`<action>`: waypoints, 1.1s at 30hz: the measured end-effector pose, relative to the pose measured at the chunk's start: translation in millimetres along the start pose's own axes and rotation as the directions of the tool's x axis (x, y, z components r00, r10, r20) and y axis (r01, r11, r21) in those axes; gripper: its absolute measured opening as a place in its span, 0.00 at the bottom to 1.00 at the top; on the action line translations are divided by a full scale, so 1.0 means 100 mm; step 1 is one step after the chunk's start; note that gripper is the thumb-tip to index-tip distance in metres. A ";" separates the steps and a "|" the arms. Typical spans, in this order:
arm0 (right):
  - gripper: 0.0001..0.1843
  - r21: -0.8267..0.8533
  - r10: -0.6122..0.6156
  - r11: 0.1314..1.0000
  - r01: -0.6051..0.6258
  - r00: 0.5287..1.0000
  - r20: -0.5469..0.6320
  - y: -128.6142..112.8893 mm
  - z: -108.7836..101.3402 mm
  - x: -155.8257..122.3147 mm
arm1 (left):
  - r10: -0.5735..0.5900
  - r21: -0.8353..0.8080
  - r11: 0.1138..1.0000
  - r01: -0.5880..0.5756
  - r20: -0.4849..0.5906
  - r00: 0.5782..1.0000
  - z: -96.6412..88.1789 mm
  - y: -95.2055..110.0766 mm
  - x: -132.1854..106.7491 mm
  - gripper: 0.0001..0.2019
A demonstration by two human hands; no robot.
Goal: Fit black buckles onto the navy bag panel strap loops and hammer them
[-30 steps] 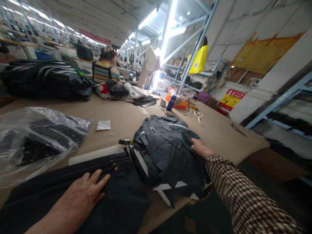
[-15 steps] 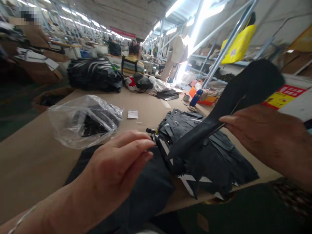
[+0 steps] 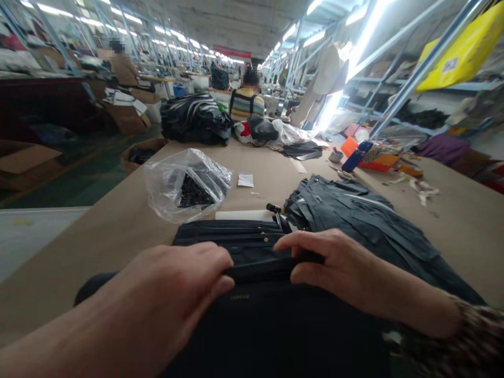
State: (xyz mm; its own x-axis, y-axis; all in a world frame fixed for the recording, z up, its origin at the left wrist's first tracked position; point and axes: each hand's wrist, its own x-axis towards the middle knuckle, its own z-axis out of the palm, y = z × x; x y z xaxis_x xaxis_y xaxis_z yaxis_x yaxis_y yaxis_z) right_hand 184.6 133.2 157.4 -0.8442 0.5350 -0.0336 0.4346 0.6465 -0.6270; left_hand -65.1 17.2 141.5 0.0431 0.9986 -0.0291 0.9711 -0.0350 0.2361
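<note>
Both my hands grip the upper edge of a black fabric panel [image 3: 268, 315] in front of me, with small gold lettering near that edge. My left hand [image 3: 189, 278] pinches it on the left between thumb and fingers. On the right, my right hand [image 3: 326, 260] pinches the same edge, thumb below and fingers above. Just beyond lie dark fabric pieces [image 3: 220, 229] with small gold-coloured metal fittings. A small hammer-like tool [image 3: 273, 208] with a black head lies past them, its lower part hidden. The lower end of the panel fades into shadow.
A pile of dark grey fabric pieces [image 3: 370, 215] lies to the right. A clear plastic bag [image 3: 161, 191] of small black parts sits left of centre. Farther back are a large dark bundle [image 3: 197, 121], an orange box [image 3: 378, 161] and a seated person [image 3: 246, 105].
My right hand has brought a long dark piece down from above the right-hand pile to the middle. My left hand now grips fabric beside it. The view has turned left.
</note>
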 end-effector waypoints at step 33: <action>0.10 -0.404 0.102 0.886 -0.228 0.945 -0.310 1.44 0.12 0.23 | 0.188 0.268 0.931 -0.247 0.226 0.956 1.70 0.07 0.88 0.32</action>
State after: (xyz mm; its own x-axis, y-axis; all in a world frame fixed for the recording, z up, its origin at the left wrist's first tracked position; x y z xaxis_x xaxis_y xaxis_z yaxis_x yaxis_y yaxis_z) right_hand 224.2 232.0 56.6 -0.6564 0.7402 0.1460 0.7041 0.6705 -0.2338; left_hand -14.5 98.0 -24.3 0.2770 0.9393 -0.2025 0.9567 -0.2892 -0.0330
